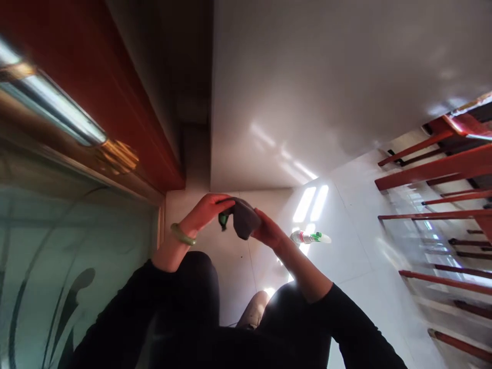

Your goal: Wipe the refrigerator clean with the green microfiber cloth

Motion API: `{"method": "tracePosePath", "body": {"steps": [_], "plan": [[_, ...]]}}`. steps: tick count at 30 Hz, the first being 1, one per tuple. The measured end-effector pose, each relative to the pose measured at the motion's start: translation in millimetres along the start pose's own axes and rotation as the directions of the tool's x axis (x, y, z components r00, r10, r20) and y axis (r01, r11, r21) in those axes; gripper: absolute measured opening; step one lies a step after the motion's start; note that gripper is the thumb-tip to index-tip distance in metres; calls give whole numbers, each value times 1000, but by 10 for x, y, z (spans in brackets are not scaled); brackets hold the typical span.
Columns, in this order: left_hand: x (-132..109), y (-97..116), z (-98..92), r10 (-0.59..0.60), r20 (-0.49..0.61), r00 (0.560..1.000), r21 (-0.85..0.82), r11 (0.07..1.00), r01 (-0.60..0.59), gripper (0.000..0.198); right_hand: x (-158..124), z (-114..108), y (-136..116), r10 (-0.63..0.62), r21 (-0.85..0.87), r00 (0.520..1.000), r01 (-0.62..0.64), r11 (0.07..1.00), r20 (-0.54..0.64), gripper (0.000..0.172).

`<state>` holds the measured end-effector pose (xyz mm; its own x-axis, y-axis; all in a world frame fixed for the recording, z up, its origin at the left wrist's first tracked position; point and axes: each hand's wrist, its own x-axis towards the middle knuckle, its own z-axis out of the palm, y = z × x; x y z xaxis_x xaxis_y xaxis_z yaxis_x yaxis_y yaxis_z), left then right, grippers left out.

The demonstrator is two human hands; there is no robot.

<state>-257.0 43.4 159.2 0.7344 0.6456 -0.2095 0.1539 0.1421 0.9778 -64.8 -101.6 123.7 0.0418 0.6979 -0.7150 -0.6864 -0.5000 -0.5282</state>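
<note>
Your left hand (207, 208) and right hand (268, 231) are both clamped on a dark grey item (245, 219), its long axis slanting between them, neither grip nearer.

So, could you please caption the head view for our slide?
Left hand and right hand hold a dark grey item above the floor.

1. Held item (246, 218): dark grey-brown, with green showing at its left end.
2. Bracelet (183, 236): pale, muted green.
3. Sleeves (357, 323) and trousers (198, 287): black.
4. Bottle (302, 237): white, marked with red and green.
5. Floor (353, 256): whitish, crossed by thin darker lines, with bright white light patches.
6. Glass (111, 241): grey-green, patterned with dark curving stems and leaf shapes.
7. Frame (119, 97): deep red.
8. Handle (69, 107): silver and gold.
9. Chairs (423, 175): reddish brown.
</note>
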Motion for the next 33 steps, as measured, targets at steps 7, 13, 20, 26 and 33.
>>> {"method": "tracePosePath", "body": {"steps": [7, 13, 20, 26, 33], "plan": [[99, 9, 47, -57, -94, 994, -58, 997, 51, 68, -42, -47, -198, -110, 63, 985, 102, 993, 132, 49], [108, -23, 47, -61, -151, 987, 39, 997, 68, 54, -78, 18, -49, -338, -526, 934, 346, 777, 116, 117], [-23, -120, 78, -56, 53, 997, 269, 962, 40, 53, -21, -82, -18, -151, -481, 977, 207, 852, 152, 40], [-74, -166, 96, -161, -86, 983, 284, 942, 179, 26, 30, -226, -133, 117, -37, 990, -114, 993, 75, 29], [-112, -65, 196, -297, 86, 951, 17, 955, 297, 64, -34, -117, -94, 155, 103, 931, -199, 975, 329, 74]]}}
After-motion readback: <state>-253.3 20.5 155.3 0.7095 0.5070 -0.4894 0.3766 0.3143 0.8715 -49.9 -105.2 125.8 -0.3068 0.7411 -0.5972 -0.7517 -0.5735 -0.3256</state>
